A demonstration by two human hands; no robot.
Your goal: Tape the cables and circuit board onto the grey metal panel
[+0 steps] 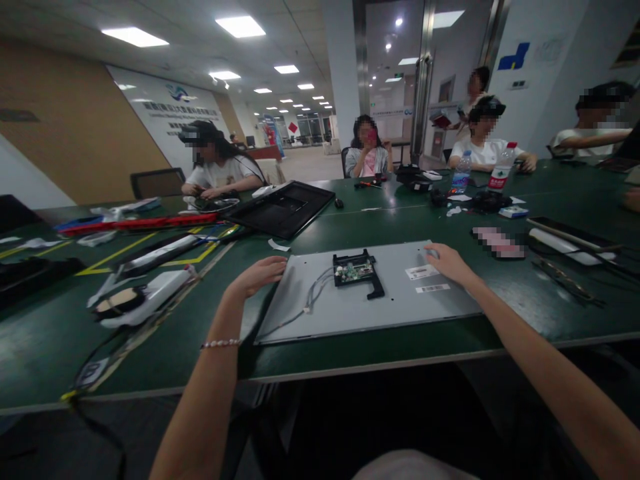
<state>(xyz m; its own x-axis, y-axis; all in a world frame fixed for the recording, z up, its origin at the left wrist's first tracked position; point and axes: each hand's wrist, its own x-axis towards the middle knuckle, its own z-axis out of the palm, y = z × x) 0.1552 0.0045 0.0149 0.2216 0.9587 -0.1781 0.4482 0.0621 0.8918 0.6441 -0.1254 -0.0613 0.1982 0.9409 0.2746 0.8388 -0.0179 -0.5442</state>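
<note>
A grey metal panel (pixel 360 313) lies flat on the green table (pixel 400 220) in front of me. A small circuit board in a black bracket (pixel 356 271) sits near its middle, with thin wires (pixel 313 293) running off to the left. My left hand (pixel 260 275) grips the panel's far left corner, fingers curled over the edge. My right hand (pixel 447 261) holds the far right corner, fingers bent over it. White barcode labels (pixel 425 277) are stuck on the panel beside my right hand.
A black monitor shell (pixel 283 208) lies farther back on the left. White and red strips and plastic parts (pixel 145 293) clutter the left side. Two water bottles (pixel 500 175) and black gear stand at the back right. Long bars (pixel 575 243) lie on the right. Several people sit around the table.
</note>
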